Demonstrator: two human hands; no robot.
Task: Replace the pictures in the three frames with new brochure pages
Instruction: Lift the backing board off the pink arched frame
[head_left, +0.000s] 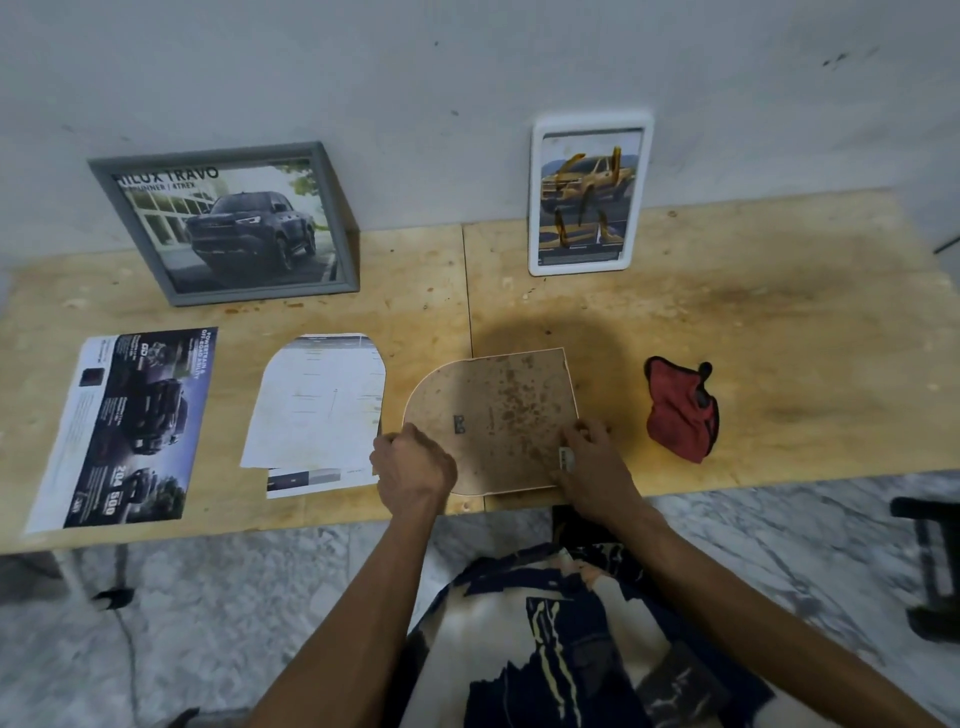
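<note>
I see both bare forearms reaching forward from the near edge, converging toward the middle. My left hand (415, 467) lies knuckles up, wrist bent slightly, fingers curled down so the tips are hidden beneath the hand; whether they pinch anything I cannot tell. My right hand (589, 462) sits just right of it, also back up, fingers bent with the tips pressed down at the far side and the thumb tucked under. The two hands stay apart, level with each other, both elbows out of view.
</note>
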